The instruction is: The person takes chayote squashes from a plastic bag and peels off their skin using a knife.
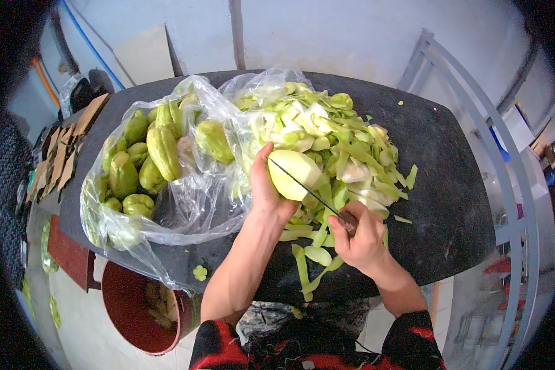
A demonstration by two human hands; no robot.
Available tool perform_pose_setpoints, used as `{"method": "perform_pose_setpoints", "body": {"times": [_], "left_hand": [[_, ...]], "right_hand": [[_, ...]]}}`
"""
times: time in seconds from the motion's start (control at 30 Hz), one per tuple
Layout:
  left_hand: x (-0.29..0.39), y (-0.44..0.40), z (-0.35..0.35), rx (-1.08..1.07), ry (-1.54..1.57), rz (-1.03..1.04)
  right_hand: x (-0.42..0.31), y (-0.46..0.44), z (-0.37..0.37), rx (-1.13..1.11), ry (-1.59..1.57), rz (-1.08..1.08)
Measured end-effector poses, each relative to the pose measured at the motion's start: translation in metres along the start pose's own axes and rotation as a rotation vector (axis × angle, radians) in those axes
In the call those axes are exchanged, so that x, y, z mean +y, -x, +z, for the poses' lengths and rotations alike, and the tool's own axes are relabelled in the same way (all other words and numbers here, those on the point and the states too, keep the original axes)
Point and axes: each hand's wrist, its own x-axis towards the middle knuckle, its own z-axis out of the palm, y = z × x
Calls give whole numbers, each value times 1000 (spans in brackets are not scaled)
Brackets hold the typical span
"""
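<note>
My left hand point(269, 188) is closed around a peeled, pale green chayote point(293, 176), thumb up along its side. In my right hand point(361, 237) is the dark handle of a thin-bladed knife point(314, 195). Its blade lies across the face of the chayote, slanting from upper left to lower right; whether it has cut in, I cannot tell. Behind and beside both hands spreads a heap of green peelings point(345, 148), with pale peeled pieces among them. To the left, a clear plastic bag point(197, 191) holds several unpeeled chayotes point(163, 153).
Everything rests on a dark table point(447, 185) with rounded corners. Below its left front edge stands a red bucket point(120, 308) with some pieces inside. A grey metal frame point(505, 172) rises at the right, and flattened cardboard point(65, 145) leans at the left.
</note>
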Motion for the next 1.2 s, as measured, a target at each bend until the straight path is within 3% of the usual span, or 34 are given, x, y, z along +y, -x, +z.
{"method": "perform_pose_setpoints", "body": {"times": [0.13,0.2,0.47,0.73,1.2], "left_hand": [[0,-4,-4,-52,12,-18],[2,-3,-6,-74,24,-19],[0,6,6,-5,4,-20],[1,1,-1,-38,16,-18],[2,-1,-2,-42,41,-43]], "right_hand": [[2,2,-5,-9,-46,-28],[2,4,-5,89,-61,-70],[1,1,-6,-37,-25,14],[5,5,-1,105,-90,-72],[5,6,-1,68,-76,-85]]}}
